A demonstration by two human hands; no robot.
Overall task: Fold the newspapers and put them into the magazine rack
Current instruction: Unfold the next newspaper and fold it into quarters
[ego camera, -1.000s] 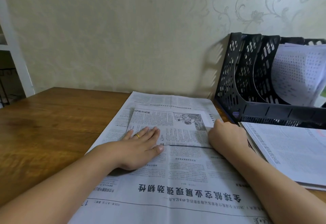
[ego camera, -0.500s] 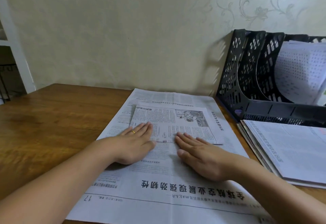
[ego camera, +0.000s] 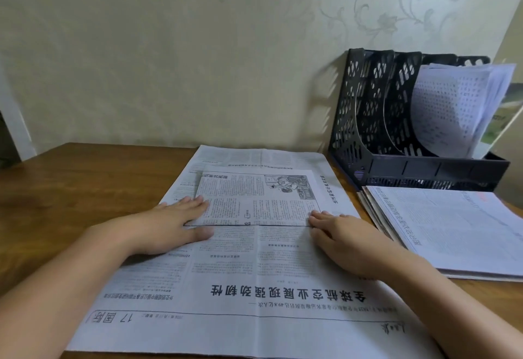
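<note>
Presently we had both hands flat on the work: our left hand (ego camera: 167, 225) lay with its fingers (ego camera: 195, 203) straight across the left edge of the folded newspaper (ego camera: 254, 197), and our right hand (ego camera: 348, 242) lay with its fingers straight at that paper's near right corner, neither hand curled round anything. The folded newspaper rested on top of an open newspaper sheet (ego camera: 240, 288) spread on the wooden surface (ego camera: 70, 189), with the black magazine rack (ego camera: 410, 166) standing against the wall to the right and a stack of further newspapers (ego camera: 452, 231) just in front of it. We judged the main risk to be slip between the layers: newsprint slides readily on newsprint, so uneven pressure could have skewed the small fold off square or dragged the sheet beneath it along the surface. A crease pressed while the edges were misaligned would have set crooked, and a bulky or lopsided fold might have caught on the rack's dividers, since its far right slot already held papers (ego camera: 458, 109) leaning outward. Lifting with only one hand could also have let the fold spring open. Compared with half a second before, we had drawn the hands apart: the right hand, then near the middle of the folded paper's near edge, had travelled out to its right corner, and the left hand had shifted outward toward the left edge. The head view had also tipped, showing more of the rack.
</note>
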